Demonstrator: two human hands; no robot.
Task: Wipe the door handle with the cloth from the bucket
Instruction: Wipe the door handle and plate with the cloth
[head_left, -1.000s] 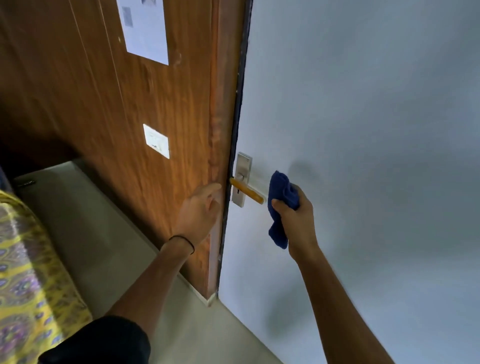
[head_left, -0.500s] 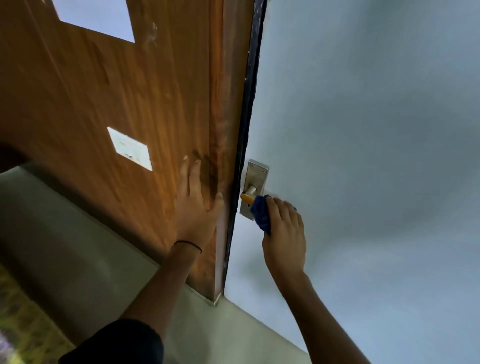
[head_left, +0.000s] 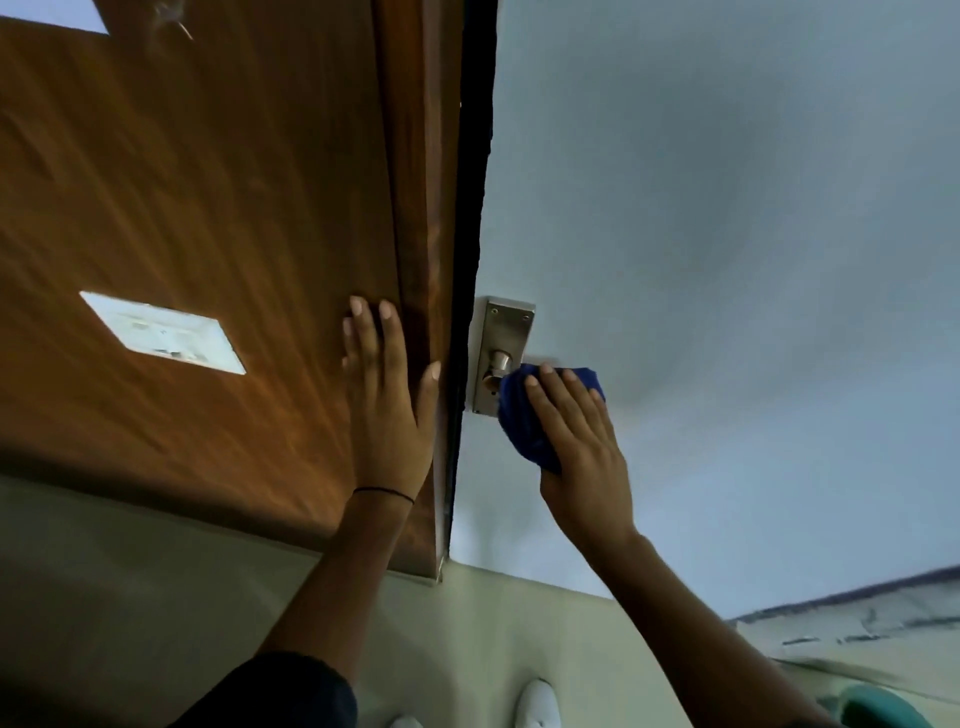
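Pale grey-blue painted door (head_left: 727, 234) filled the right and far side of the scene, with a brown wood-grain panel (head_left: 208, 208) on the left and a dark gap between them. Cream floor (head_left: 130, 597) ran along the near edge. A white rectangular label (head_left: 161, 332) was stuck on the wood panel, left of the left hand (head_left: 389, 405), which lay flat and spread against the panel, fingers straight and holding nothing, the thumb reaching toward the panel's edge; a thin black band (head_left: 384, 491) circled its wrist. On the pale door, close to its left edge, sat a brushed-metal rectangular backplate (head_left: 501, 327) carrying the round stem of the door handle (head_left: 497, 364). The lever itself was covered by a bunched dark blue cloth (head_left: 524, 421), pressed over it just right of the stem. The right hand (head_left: 576, 441) lay on top of that cloth, fingers extended and curved loosely over it, pressing it against the handle. A white shoe tip (head_left: 535, 701) showed at the near edge.
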